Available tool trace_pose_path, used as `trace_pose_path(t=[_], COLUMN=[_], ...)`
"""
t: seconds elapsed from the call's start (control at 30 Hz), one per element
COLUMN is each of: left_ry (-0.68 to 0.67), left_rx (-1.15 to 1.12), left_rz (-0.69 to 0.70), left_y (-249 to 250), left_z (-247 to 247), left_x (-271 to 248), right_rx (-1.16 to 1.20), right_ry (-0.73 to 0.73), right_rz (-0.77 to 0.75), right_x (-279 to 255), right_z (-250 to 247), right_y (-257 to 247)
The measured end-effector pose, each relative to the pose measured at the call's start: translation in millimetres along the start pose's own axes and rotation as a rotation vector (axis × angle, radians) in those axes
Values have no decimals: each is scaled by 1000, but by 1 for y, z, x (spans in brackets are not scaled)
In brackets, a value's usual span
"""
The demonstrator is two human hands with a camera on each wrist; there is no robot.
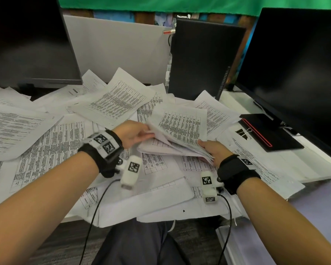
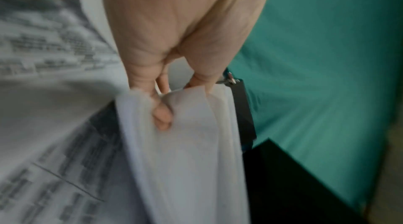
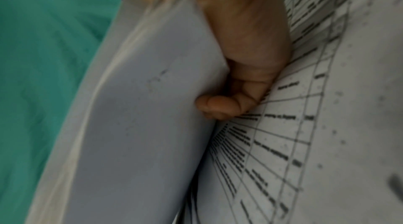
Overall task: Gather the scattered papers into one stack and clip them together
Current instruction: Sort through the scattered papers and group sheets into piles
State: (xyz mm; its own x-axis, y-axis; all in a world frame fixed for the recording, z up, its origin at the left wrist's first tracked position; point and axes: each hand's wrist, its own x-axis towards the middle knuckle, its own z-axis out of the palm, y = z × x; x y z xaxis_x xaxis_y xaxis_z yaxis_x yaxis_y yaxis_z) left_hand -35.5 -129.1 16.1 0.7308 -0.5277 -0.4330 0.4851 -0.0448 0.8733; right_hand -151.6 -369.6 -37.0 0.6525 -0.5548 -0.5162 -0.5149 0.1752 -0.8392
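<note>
A loose bundle of printed papers (image 1: pixel 178 134) is held above the desk between both hands. My left hand (image 1: pixel 136 132) grips its left edge, fingers curled under the sheets (image 2: pixel 187 141) and thumb on top. My right hand (image 1: pixel 212 150) grips the bundle's near right corner, thumb on top and fingers (image 3: pixel 220 105) curled beneath the pages (image 3: pixel 141 124). Many other printed sheets (image 1: pixel 52 150) lie scattered over the desk. A black binder clip (image 1: pixel 244 132) lies on papers to the right of the bundle.
A dark monitor (image 1: pixel 27 41) stands at the back left and another (image 1: pixel 298 73) at the right, with a black computer case (image 1: pixel 204 60) between them. A black pad with a red stripe (image 1: pixel 269 132) lies by the clip. Sheets overhang the desk's near edge (image 1: pixel 161 213).
</note>
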Motion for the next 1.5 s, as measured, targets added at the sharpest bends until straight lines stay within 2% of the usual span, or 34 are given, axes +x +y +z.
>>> trace_pose_path(t=[0.07, 0.13, 0.2, 0.3, 0.47, 0.53, 0.7, 0.83, 0.93, 1.0, 1.07, 1.13, 1.23, 1.37, 1.5], left_ry=[31, 29, 17, 50, 96, 120, 274, 414, 500, 490, 456, 424, 355, 151, 128], left_rx=[-174, -147, -27, 295, 1149, 1351, 1293, 1250, 1021, 832, 660, 580, 727, 787, 793], left_rz=[-73, -102, -91, 21, 424, 542, 744, 854, 1054, 1145, 1111, 963, 765, 462, 312], left_y=[5, 7, 9, 16, 26, 25, 28, 57, 93, 114, 123, 111, 68, 17, -6], left_z=[-3, -3, 3, 15, 37, 44, 52, 42, 35, 30, 22, 18, 18, 17, 3], left_x=[4, 7, 9, 6, -8, -11, -22, -28, -51, -63, -60, -47, -23, -3, 10], right_rx=[-1, -36, -64, -72, 60, 106, 90, 32, 8, -3, 4, 28, 51, 99, 19], right_ry=[-4, 0, 10, 18, -50, -66, -51, -24, -8, -4, -5, -15, -24, -80, -31], right_rz=[-4, -26, -51, -45, -34, -49, -95, -121, -126, -121, -121, -119, -152, -209, -210], right_x=[-3, -5, -2, -1, -5, -5, -2, 0, 5, 6, 8, 7, 7, 1, 11], right_z=[1, 2, 0, 0, 3, 4, 4, 6, 7, 8, 8, 9, 8, 3, 5], right_y=[0, 0, 3, 3, 2, 4, 6, 6, 6, 6, 7, 8, 11, 13, 15])
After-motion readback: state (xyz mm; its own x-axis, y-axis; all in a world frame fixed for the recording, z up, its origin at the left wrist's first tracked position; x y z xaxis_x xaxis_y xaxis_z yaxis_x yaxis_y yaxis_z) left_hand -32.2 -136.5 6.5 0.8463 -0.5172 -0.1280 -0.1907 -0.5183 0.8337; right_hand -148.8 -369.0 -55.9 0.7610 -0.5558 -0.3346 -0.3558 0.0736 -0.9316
